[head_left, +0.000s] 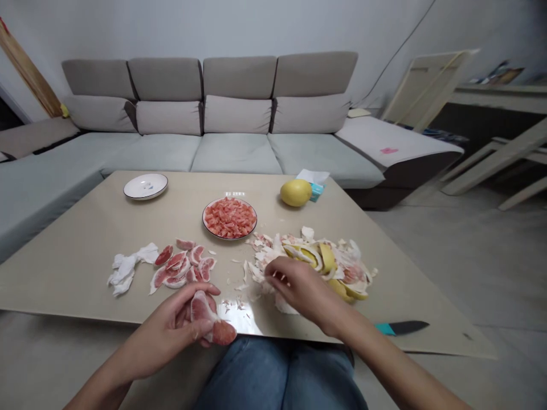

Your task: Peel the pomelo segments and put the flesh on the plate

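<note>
My left hand (171,326) is shut on a pink pomelo segment (209,320), partly peeled, just above the table's near edge. My right hand (299,286) rests at the left side of a heap of white pith and yellow rind (327,263), its fingertips curled in and hidden among the scraps. Between my hands lie several torn pomelo segments (179,265). A plate of pink pomelo pulp (229,218) stands beyond them. A whole yellow pomelo (296,192) sits farther back.
A beige table (77,273) holds a small white plate (146,186), a tissue box (314,185), crumpled white tissue (127,269) and a black-bladed knife with a teal handle (404,327). A grey sofa (235,151) stands behind it. My jeans show below.
</note>
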Demonstrator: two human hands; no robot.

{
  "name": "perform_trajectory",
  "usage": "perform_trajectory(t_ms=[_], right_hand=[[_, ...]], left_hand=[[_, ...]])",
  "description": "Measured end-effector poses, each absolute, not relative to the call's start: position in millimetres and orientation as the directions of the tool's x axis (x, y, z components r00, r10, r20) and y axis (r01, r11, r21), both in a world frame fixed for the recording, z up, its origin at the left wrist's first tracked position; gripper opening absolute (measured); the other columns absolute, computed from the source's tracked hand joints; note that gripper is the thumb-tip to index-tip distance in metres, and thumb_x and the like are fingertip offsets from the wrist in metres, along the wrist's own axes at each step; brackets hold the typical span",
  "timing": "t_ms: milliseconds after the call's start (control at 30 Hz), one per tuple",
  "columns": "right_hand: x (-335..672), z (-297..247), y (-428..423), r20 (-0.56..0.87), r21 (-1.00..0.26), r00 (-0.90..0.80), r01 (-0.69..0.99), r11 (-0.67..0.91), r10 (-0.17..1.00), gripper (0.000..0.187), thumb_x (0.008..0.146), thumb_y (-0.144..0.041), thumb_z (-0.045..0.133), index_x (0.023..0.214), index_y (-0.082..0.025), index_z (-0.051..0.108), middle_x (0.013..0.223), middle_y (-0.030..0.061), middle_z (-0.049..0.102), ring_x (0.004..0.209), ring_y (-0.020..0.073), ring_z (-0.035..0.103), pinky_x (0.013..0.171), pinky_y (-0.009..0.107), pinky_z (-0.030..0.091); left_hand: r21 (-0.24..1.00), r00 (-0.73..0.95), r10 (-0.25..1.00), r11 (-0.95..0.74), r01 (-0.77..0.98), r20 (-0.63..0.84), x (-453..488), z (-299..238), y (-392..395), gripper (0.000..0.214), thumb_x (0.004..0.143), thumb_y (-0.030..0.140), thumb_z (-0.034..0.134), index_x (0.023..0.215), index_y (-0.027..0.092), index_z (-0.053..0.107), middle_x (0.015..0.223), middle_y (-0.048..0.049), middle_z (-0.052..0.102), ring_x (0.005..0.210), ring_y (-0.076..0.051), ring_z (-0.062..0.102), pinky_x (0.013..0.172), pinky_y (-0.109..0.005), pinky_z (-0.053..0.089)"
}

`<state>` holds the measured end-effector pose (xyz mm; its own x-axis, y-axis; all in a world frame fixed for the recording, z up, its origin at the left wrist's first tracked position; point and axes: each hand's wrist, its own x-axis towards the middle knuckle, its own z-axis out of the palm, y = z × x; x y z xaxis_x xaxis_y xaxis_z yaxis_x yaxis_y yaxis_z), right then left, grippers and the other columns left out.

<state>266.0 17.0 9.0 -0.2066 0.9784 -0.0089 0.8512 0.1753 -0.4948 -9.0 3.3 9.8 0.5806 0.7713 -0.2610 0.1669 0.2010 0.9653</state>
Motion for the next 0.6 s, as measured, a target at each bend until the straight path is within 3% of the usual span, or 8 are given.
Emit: perform_trajectory(t_ms=[67, 167, 467, 600], right_hand=[[248, 23, 4, -0.053, -0.724, -0.339, 0.661, 0.198, 0.939, 0.017, 0.088, -0.018, 0.055, 0.094, -0.019, 0.071, 0.090, 0.0041, 0.071, 0.081, 0.0154, 0.062, 0.071, 0.023, 0.044], [227, 36, -10, -0.102, -0.848, -0.438, 0.507, 0.152, 0.893, 0.019, 0.087, -0.023, 0.058, 0.098, -0.021, 0.073, 0.091, 0.0025, 0.072, 0.079, 0.0140, 0.062, 0.069, 0.021, 0.045], [207, 35, -17, -0.222, -0.893, -0.489, 0.450, 0.026, 0.844, 0.017, 0.079, -0.018, 0.056, 0.076, -0.015, 0.072, 0.061, -0.0036, 0.058, 0.058, 0.0091, 0.048, 0.053, 0.018, 0.036], [195, 35, -23, -0.070, -0.865, -0.457, 0.471, 0.175, 0.887, 0.012, 0.070, -0.010, 0.057, 0.062, -0.015, 0.063, 0.058, -0.0051, 0.051, 0.055, 0.0080, 0.044, 0.051, 0.018, 0.034]], left_hand=[[0.969, 0.589, 0.769, 0.209, 0.135, -0.248, -8, 9, 1, 0.039, 0.087, 0.037, 0.061, 0.123, 0.028, 0.052, 0.102, -0.0020, 0.055, 0.081, -0.016, 0.056, 0.075, -0.030, 0.047], [0.974, 0.591, 0.774, 0.192, 0.121, -0.226, -7, 10, -2, 0.041, 0.088, 0.038, 0.060, 0.127, 0.030, 0.050, 0.103, -0.0025, 0.055, 0.086, -0.017, 0.056, 0.078, -0.031, 0.047], [0.963, 0.584, 0.766, 0.234, 0.136, -0.268, -6, 12, -6, 0.057, 0.088, 0.046, 0.057, 0.139, 0.030, 0.039, 0.088, -0.0014, 0.055, 0.073, -0.016, 0.052, 0.063, -0.026, 0.047], [0.958, 0.579, 0.764, 0.247, 0.146, -0.285, -7, 7, -9, 0.055, 0.089, 0.049, 0.053, 0.140, 0.029, 0.042, 0.080, -0.0008, 0.059, 0.066, -0.015, 0.052, 0.059, -0.026, 0.046]])
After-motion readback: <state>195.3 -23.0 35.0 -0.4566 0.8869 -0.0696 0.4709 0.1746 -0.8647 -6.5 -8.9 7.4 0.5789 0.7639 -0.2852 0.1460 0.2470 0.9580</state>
